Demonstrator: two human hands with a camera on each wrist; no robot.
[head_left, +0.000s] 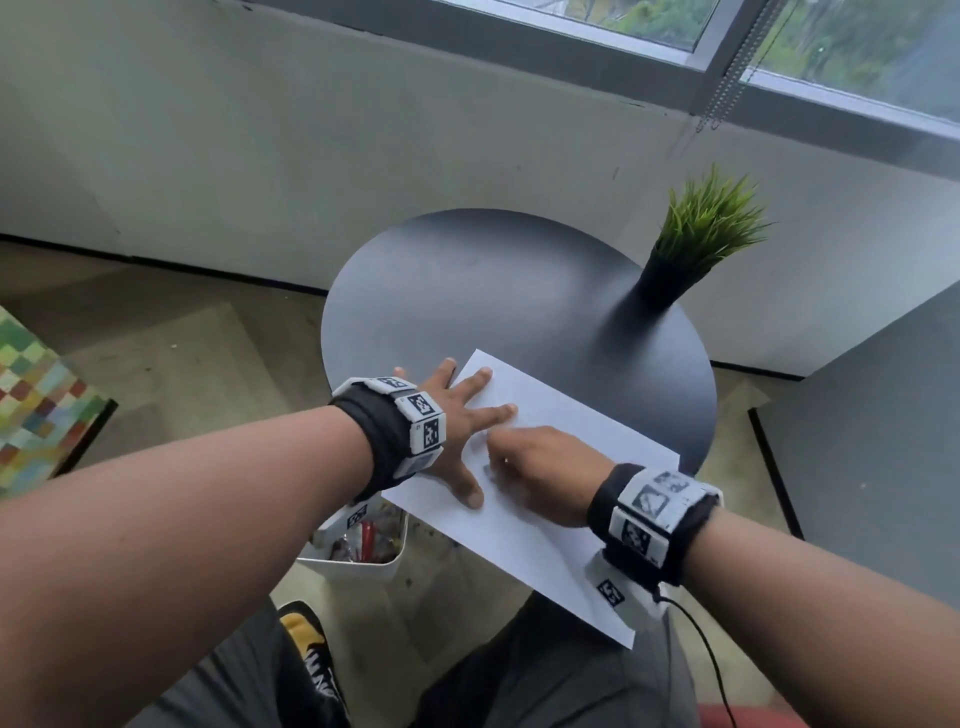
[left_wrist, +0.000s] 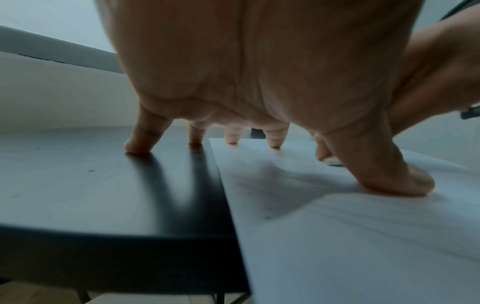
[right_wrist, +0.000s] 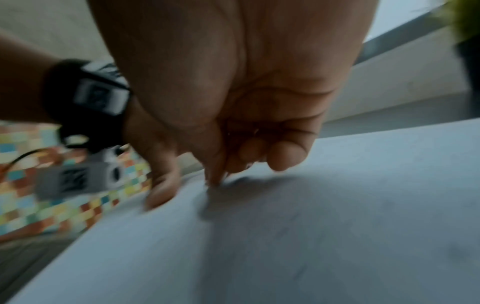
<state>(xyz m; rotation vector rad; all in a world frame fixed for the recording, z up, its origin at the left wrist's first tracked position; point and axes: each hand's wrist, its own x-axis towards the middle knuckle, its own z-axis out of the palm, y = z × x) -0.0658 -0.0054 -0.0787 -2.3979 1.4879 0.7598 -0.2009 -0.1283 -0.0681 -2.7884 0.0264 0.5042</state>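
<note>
Left hand (head_left: 457, 426) on paper (head_left: 540, 545) (plant (head_left: 701, 234) beyond)

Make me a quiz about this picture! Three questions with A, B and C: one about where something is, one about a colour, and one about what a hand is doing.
1. Where does the plant stand?
A) on the floor
B) on the round table, at its far right
C) on the window ledge

2. What colour is the paper?
A) white
B) red
C) yellow

3. What is the left hand doing?
A) making a fist in the air
B) holding a cup
C) pressing down on the paper with spread fingers

Answers:
1 B, because it stands on the dark tabletop.
2 A, because the sheet looks plain white against the table.
3 C, because the thumb and two fingers lie on the paper and the other two on the table.
</note>
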